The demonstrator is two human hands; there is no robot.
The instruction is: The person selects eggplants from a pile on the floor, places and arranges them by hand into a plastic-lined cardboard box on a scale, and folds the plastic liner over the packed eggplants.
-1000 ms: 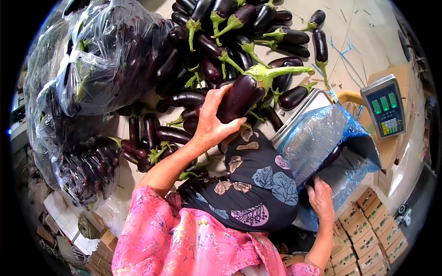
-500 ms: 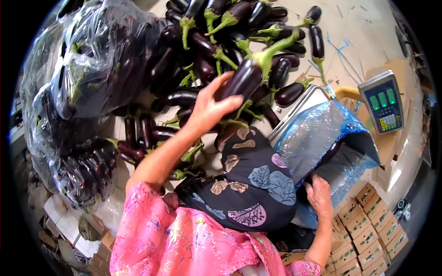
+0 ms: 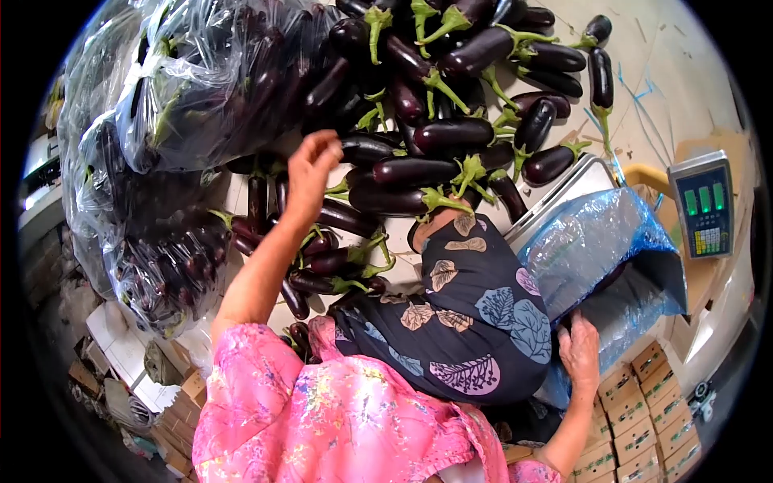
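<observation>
My left hand [image 3: 312, 175] is in the air at the left side of a heap of eggplants, holding nothing, its fingers loosely bent and slightly blurred. Nearest to it lies a dark purple eggplant [image 3: 368, 149]; another eggplant [image 3: 415, 171] with a green stem rests farther right. On my right side, a blue-lined plastic bag [image 3: 592, 229] lies with its mouth open over a metal scale platform [image 3: 564, 189]. My right hand [image 3: 578, 348] grips the near edge of this bag; its fingertips are partly hidden. A dark shape shows inside the bag.
Clear plastic sacks [image 3: 201, 88] full of eggplants stand at the left. The scale's display [image 3: 702, 205], lit green, stands at the right beside a yellow basin [image 3: 644, 175]. Stacked cardboard boxes [image 3: 644, 410] are at the lower right. Blue string lies on the floor.
My left hand has let go of the eggplant it held and moved left, away from the middle of the heap. My right hand stays at the bag's edge. The whole view has shifted slightly.
</observation>
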